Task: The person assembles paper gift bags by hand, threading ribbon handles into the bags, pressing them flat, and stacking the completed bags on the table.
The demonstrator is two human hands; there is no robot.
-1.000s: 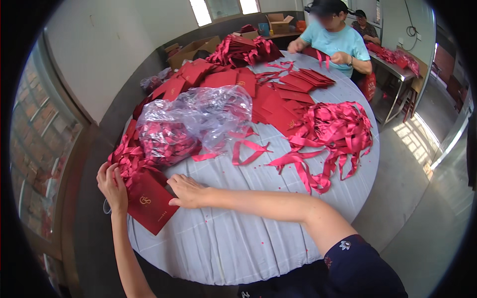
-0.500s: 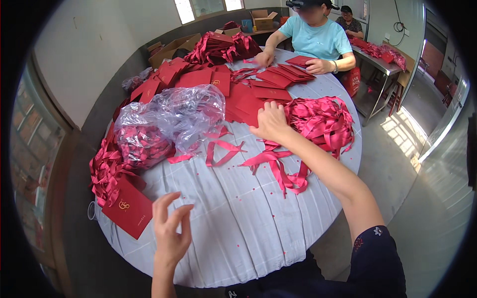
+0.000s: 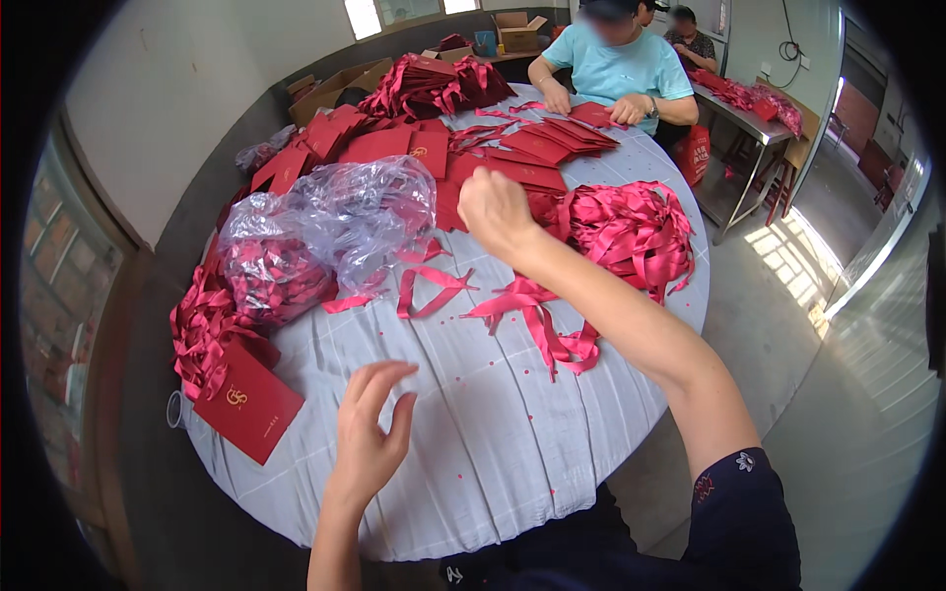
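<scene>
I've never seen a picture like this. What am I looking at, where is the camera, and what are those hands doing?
No machine here: a camera worn on a person's head looks down at their own bare hands, and its wide lens bends the edges. The left hand hovers open and empty above the white-covered round table. The right hand reaches toward the pile of red ribbons. Nearby lie a red card, a clear plastic bag and stacked red cards. Another person works across the table.

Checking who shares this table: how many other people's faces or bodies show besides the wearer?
2. One person in a light blue shirt sits at the round table's far edge; a second person sits behind, mostly hidden. Others may be out of view.
</scene>
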